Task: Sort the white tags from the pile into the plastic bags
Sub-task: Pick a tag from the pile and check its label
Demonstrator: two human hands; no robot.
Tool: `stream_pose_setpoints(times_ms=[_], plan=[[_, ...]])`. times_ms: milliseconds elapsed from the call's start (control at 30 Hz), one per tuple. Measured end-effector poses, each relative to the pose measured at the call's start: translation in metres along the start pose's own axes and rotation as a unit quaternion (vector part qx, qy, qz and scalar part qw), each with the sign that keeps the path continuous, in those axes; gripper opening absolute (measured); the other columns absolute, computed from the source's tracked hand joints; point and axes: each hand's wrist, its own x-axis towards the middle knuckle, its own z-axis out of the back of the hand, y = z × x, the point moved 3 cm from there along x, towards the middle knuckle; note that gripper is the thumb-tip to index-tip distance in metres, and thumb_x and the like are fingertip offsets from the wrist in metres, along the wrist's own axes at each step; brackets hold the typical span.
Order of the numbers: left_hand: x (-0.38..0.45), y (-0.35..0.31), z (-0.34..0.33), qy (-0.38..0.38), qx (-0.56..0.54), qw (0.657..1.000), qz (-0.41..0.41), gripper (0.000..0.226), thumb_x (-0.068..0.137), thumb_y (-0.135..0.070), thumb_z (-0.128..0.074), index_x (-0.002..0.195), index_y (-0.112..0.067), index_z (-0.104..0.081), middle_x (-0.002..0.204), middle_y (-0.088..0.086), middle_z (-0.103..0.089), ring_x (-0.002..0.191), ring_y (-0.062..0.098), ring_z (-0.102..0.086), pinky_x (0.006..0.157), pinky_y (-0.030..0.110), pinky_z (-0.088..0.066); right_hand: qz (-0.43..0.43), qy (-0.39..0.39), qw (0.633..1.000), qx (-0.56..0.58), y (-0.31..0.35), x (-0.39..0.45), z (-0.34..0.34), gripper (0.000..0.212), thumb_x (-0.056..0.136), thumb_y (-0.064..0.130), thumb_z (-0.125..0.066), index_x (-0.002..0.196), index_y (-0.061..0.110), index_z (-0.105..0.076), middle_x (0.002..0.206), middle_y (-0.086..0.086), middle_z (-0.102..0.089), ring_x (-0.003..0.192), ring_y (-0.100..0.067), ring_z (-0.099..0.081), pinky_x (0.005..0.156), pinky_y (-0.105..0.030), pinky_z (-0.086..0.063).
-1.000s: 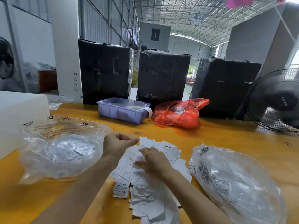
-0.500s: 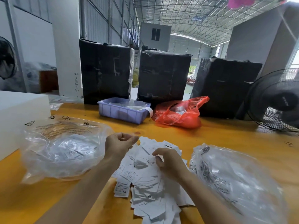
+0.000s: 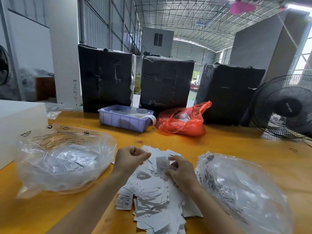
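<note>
White tags (image 3: 152,196) lie heaped on the yellow surface (image 3: 236,144) between two clear plastic bags (image 3: 64,161), within reach; right hand (image 3: 180,173) pinches one tag (image 3: 162,164) upright, seemingly to read it, left hand (image 3: 130,157) curls, apparently empty.

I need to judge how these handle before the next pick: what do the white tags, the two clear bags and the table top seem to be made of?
White tags: thin matte sheet, paper or woven label, lying flat with black print; which one is unclear.
Left bag and right bag: thin clear plastic film, glossy and crinkled.
Table: smooth orange-yellow top with a slight sheen, possibly coated wood.
</note>
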Motion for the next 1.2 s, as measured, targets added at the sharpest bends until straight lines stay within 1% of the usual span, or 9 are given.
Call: stream_pose_setpoints(times_ms=[167, 267, 333, 400, 533, 767, 967, 1100, 1200], plan=[[-0.002, 0.004, -0.005, 0.037, 0.01, 0.999, 0.02, 0.01, 0.076, -0.004, -0.076, 0.076, -0.001, -0.067, 0.064, 0.005, -0.063, 0.055, 0.013, -0.054, 0.048, 0.016, -0.044, 0.004, -0.024, 0.996, 0.088, 0.0, -0.004, 0.012, 0.014, 0.082, 0.007, -0.068, 0.095, 0.014, -0.067, 0.069, -0.004, -0.065, 0.057, -0.009, -0.057, 0.055, -0.023, -0.045], [-0.003, 0.006, -0.005, 0.041, 0.019, 0.999, 0.025, 0.007, 0.077, -0.002, -0.075, 0.079, 0.0, -0.068, 0.067, 0.007, -0.064, 0.056, 0.013, -0.055, 0.048, 0.015, -0.043, 0.015, -0.022, 0.992, 0.122, 0.003, -0.005, 0.011, 0.01, 0.083, 0.005, -0.066, 0.079, 0.014, -0.064, 0.082, -0.007, -0.068, 0.078, -0.018, -0.066, 0.065, -0.033, -0.05], [-0.004, 0.006, -0.004, 0.039, 0.018, 0.999, 0.026, 0.007, 0.077, -0.002, -0.075, 0.077, -0.002, -0.068, 0.067, 0.007, -0.065, 0.056, 0.013, -0.055, 0.048, 0.015, -0.044, 0.023, -0.035, 0.99, 0.134, 0.005, -0.005, 0.012, 0.003, 0.083, 0.008, -0.068, 0.08, 0.009, -0.068, 0.095, -0.005, -0.069, 0.095, -0.016, -0.063, 0.082, -0.033, -0.049], [-0.003, 0.005, -0.003, 0.035, 0.014, 0.999, 0.029, 0.007, 0.077, -0.004, -0.075, 0.075, -0.004, -0.068, 0.066, 0.005, -0.066, 0.055, 0.012, -0.055, 0.049, 0.015, -0.045, 0.001, -0.057, 0.976, 0.212, 0.007, -0.005, 0.016, 0.005, 0.085, 0.008, -0.067, 0.085, 0.004, -0.068, 0.097, -0.007, -0.069, 0.094, -0.016, -0.063, 0.087, -0.034, -0.049], [-0.003, 0.004, -0.004, 0.045, -0.007, 0.997, 0.059, 0.009, 0.081, -0.015, -0.073, 0.078, -0.007, -0.07, 0.067, -0.001, -0.073, 0.053, 0.008, -0.058, 0.052, 0.017, -0.048, -0.085, -0.033, 0.913, 0.399, 0.015, -0.005, 0.02, 0.003, 0.087, 0.006, -0.063, 0.085, 0.004, -0.063, 0.077, -0.01, -0.07, 0.065, -0.016, -0.067, 0.065, -0.027, -0.057], [-0.009, -0.002, -0.01, 0.094, -0.024, 0.991, 0.096, 0.006, 0.078, -0.016, -0.074, 0.074, -0.012, -0.074, 0.071, 0.0, -0.074, 0.057, 0.005, -0.061, 0.052, 0.013, -0.049, -0.089, 0.002, 0.876, 0.474, 0.034, -0.009, 0.023, 0.007, 0.085, -0.002, -0.063, 0.084, 0.004, -0.061, 0.073, -0.012, -0.071, 0.065, -0.019, -0.069, 0.055, -0.024, -0.055], [-0.016, -0.01, -0.015, 0.133, -0.035, 0.985, 0.102, 0.004, 0.07, -0.014, -0.079, 0.071, -0.011, -0.076, 0.071, 0.003, -0.072, 0.056, 0.003, -0.061, 0.055, 0.015, -0.047, -0.022, -0.047, 0.924, 0.379, 0.047, -0.011, 0.042, 0.021, 0.087, -0.007, -0.055, 0.08, 0.009, -0.067, 0.088, -0.017, -0.065, 0.07, -0.019, -0.064, 0.054, -0.022, -0.054], [-0.019, -0.015, -0.019, 0.148, -0.036, 0.983, 0.105, 0.013, 0.059, -0.018, -0.082, 0.068, -0.011, -0.076, 0.069, 0.006, -0.069, 0.055, 0.005, -0.06, 0.054, 0.016, -0.046, 0.001, -0.036, 0.914, 0.404, 0.054, -0.013, 0.057, 0.028, 0.078, -0.009, -0.068, 0.095, 0.012, -0.058, 0.101, -0.017, -0.059, 0.08, -0.026, -0.067, 0.059, -0.025, -0.057], [-0.022, -0.017, -0.023, 0.157, -0.057, 0.979, 0.121, 0.019, 0.052, -0.018, -0.083, 0.067, -0.009, -0.076, 0.068, 0.009, -0.067, 0.054, 0.007, -0.059, 0.051, 0.016, -0.044, -0.008, -0.001, 0.901, 0.435, 0.057, -0.015, 0.063, 0.019, 0.079, -0.006, -0.067, 0.093, 0.005, -0.061, 0.09, -0.015, -0.062, 0.075, -0.024, -0.068, 0.062, -0.028, -0.058]])
